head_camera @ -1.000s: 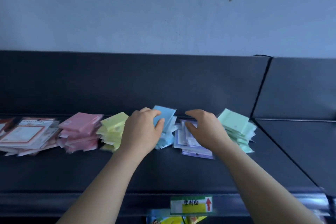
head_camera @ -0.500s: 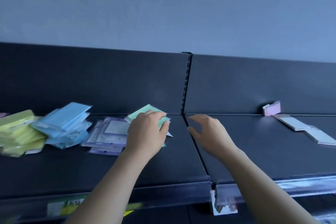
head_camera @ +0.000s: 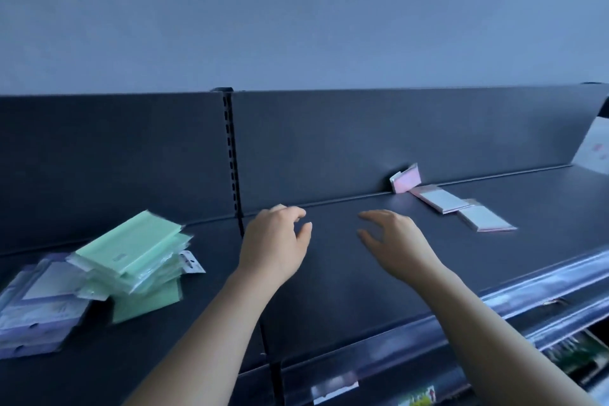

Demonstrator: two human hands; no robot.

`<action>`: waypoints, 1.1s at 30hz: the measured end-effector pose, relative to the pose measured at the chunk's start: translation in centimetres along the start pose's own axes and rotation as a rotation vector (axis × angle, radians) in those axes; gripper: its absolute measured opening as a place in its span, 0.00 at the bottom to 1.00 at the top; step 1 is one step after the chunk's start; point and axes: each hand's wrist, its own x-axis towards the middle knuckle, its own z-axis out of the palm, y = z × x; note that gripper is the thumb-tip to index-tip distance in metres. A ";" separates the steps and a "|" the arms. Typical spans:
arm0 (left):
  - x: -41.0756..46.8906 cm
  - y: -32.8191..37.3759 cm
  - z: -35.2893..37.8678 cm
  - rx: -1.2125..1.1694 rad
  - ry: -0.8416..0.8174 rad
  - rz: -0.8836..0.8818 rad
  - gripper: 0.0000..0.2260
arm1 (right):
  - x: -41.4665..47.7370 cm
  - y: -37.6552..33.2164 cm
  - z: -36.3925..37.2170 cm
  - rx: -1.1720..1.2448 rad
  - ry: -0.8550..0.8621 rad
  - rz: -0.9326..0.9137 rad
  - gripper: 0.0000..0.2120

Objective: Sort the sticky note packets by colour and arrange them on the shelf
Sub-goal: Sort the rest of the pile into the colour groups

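Hovering left hand (head_camera: pixel 273 241), blurred shelf label (head_camera: pixel 334 387)

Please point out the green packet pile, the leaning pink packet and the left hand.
green packet pile (head_camera: pixel 130 242): head view, top packet's face.
leaning pink packet (head_camera: pixel 408 180): head view, its pink front.
left hand (head_camera: pixel 275 241): head view, back of the hand.

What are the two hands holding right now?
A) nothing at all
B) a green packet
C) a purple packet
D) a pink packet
A: the left hand and the right hand both hover with loose, empty fingers over a bare part of the shelf, and the green packets lie untouched off to the left.
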 end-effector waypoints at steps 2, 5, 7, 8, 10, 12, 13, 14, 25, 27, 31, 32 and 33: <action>1.3 1.2 1.7 -0.007 -0.027 0.011 0.14 | 0.4 2.3 -0.4 -0.001 0.008 0.051 0.19; 3.1 3.3 4.2 -0.025 -0.074 0.017 0.14 | 1.3 5.9 -1.1 -0.011 0.007 0.112 0.18; 4.5 4.8 5.9 -0.030 -0.094 0.014 0.15 | 2.1 8.4 -1.8 -0.027 0.009 0.146 0.18; 5.2 5.6 6.8 -0.032 -0.095 0.011 0.15 | 2.7 9.8 -2.1 -0.038 0.009 0.162 0.18; 6.8 7.1 8.7 -0.038 -0.087 -0.004 0.15 | 3.9 12.7 -2.8 -0.065 0.009 0.181 0.18; 8.3 8.7 10.8 -0.053 -0.080 -0.039 0.16 | 5.2 15.8 -3.3 -0.090 0.004 0.192 0.17; 9.2 9.4 11.9 -0.063 -0.081 -0.062 0.17 | 5.9 17.2 -3.6 -0.103 -0.001 0.201 0.16; 10.0 10.2 13.0 -0.065 -0.083 -0.084 0.17 | 6.5 18.6 -3.9 -0.114 -0.003 0.208 0.16; 18.9 15.2 23.3 0.103 -0.093 -0.203 0.06 | 12.9 27.1 -3.3 -0.111 -0.119 0.267 0.20; 19.9 15.2 24.6 0.108 -0.094 -0.223 0.07 | 13.4 27.7 -2.9 -0.081 -0.146 0.269 0.23; 21.1 14.7 26.1 0.088 -0.072 -0.226 0.07 | 13.8 29.0 -2.1 -0.026 -0.144 0.231 0.25; 21.2 14.5 26.3 0.080 -0.069 -0.227 0.07 | 13.9 29.2 -1.9 -0.020 -0.136 0.212 0.25; 21.1 14.3 26.2 0.066 -0.052 -0.228 0.06 | 13.9 29.4 -1.8 -0.016 -0.130 0.195 0.24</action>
